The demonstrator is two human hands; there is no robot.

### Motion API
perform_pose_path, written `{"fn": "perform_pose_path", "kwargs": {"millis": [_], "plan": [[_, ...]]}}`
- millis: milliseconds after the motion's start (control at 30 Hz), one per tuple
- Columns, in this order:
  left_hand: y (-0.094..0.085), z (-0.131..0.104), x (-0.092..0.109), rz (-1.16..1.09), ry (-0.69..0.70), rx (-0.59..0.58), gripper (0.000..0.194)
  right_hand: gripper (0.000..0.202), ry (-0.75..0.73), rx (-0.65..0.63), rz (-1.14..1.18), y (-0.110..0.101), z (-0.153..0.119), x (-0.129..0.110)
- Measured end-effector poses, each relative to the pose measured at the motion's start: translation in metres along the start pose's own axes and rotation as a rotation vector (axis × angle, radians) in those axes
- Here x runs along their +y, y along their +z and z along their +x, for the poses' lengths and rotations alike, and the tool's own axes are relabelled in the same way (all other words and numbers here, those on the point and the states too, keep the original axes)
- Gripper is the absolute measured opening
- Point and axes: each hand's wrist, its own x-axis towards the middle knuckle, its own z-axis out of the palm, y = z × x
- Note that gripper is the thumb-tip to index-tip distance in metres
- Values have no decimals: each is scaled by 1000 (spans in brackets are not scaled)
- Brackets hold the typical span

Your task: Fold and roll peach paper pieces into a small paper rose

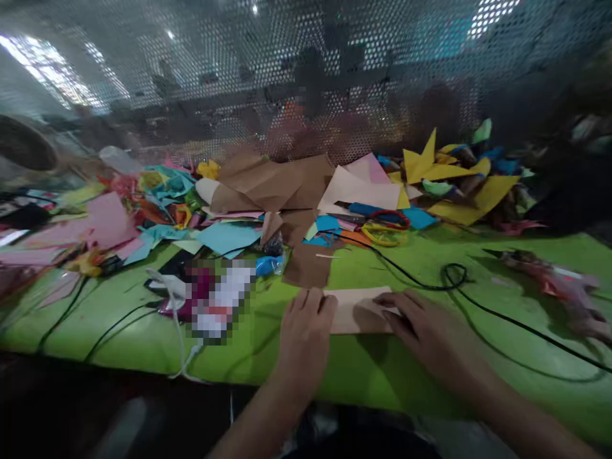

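Observation:
A pale pinkish strip of paper (354,305), apparently folded, lies flat on the green table in front of me. My left hand (306,328) presses on its left end, with the fingers bent and held together. At the right end, my right hand (418,319) has thumb and fingertips closed on the paper's edge. Just beyond the strip, a piece of brown paper (306,268) lies on the table. Scissors with red and yellow handles (386,228) rest behind it, among scraps of blue and orange paper.
Coloured paper is heaped along the back, including brown sheets (277,182) and a yellow cut-out (433,162). A black cable (406,278) loops across the right side of the green table (507,344). White cables (176,325) hang over the front edge. A perforated screen (287,83) stands behind.

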Motion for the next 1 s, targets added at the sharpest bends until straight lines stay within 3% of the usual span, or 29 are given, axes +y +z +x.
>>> {"fn": "perform_pose_path", "kwargs": {"millis": [133, 333, 467, 567, 733, 867, 1000], "plan": [[2, -5, -1, -49, 159, -82, 25, 22, 10, 30, -16, 1, 0, -4], [-7, -27, 4, -110, 215, -155, 53, 23, 1, 30, -17, 4, 1, 1], [-8, -33, 4, -125, 213, -181, 57, 27, -28, 115, -31, -3, -4, -2], [-7, -31, 4, -124, 231, -179, 57, 31, -146, 186, -70, -6, -17, -18], [-5, -31, 4, -103, 235, -168, 53, 57, -306, 7, -69, 1, -44, -38], [-7, -36, -1, -133, 228, -142, 58, 63, -336, 71, -191, 6, -62, -18], [-12, -48, -15, -165, 234, -137, 53, 63, -353, 147, -158, 19, -72, 9]]}}
